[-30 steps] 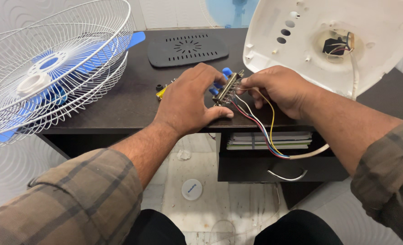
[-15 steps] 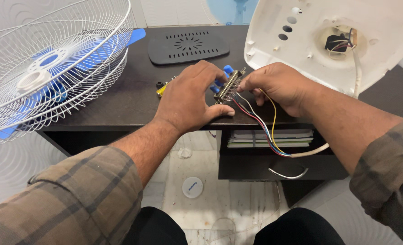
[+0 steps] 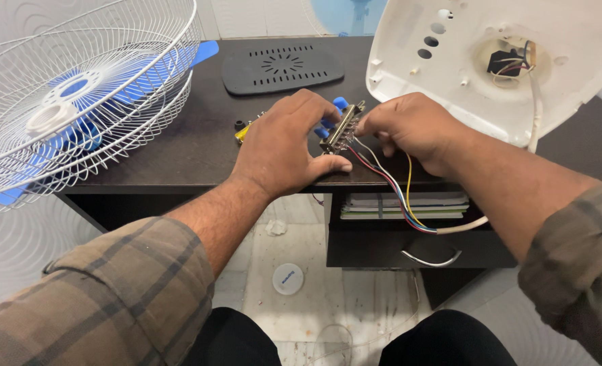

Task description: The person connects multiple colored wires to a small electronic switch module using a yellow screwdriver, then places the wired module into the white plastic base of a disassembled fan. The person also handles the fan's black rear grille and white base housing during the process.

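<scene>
At the desk's (image 3: 199,152) near edge, the left hand (image 3: 284,146) and right hand (image 3: 413,129) pinch a metal switch block (image 3: 341,129) between them, coloured wires (image 3: 389,186) trailing toward 5 o'clock. Farther, a wire fan guard (image 3: 77,102) lies at 10 o'clock, a white fan base (image 3: 518,61) at 1 o'clock.

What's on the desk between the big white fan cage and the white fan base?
In the head view, a flat black vented cover lies between the fan cage and the white fan base, on the dark desk.

Fan guard (image 3: 77,108) left, white base (image 3: 518,61) right, hem the desk (image 3: 199,146).
</scene>
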